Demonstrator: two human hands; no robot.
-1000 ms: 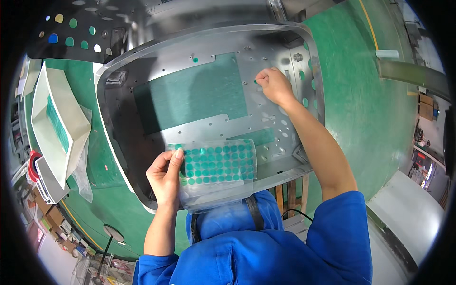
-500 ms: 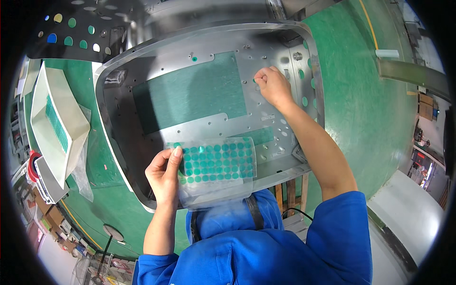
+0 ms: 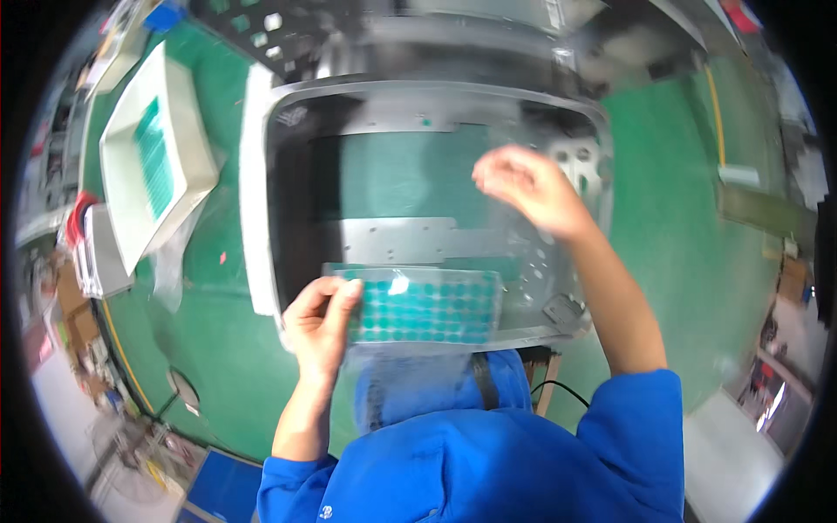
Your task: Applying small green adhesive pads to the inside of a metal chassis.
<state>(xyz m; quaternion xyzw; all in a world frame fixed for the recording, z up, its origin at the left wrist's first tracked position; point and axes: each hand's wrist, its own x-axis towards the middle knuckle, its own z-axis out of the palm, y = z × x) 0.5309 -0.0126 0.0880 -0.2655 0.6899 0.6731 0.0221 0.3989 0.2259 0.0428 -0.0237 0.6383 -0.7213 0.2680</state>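
My left hand (image 3: pixel 319 327) pinches the left edge of a clear sheet of round green stickers (image 3: pixel 427 307) between thumb and fingers. The sheet is level over the near side of a large grey metal housing (image 3: pixel 397 237), an open shell with rounded corners and small holes. Above the right part of this housing hovers my right hand (image 3: pixel 534 187), blurred by motion. Its fingers look bent, but whether anything is between them cannot be made out. Beneath the hands, a large green rectangular area (image 3: pixel 401 170) shows in the housing's floor.
At the left, a white bin (image 3: pixel 187 166) holds more green sticker sheets (image 3: pixel 155 161). Clear plastic film (image 3: pixel 170 275) hangs beside it. Another dark metal part with holes (image 3: pixel 279 39) stands behind the housing. A bench or beam (image 3: pixel 758 209) lies at the far right.
The view has swung, so the housing appears further right. My right hand has come away from the housing's right-hand floor, its pinch now blurred. My left hand still holds the sticker sheet.
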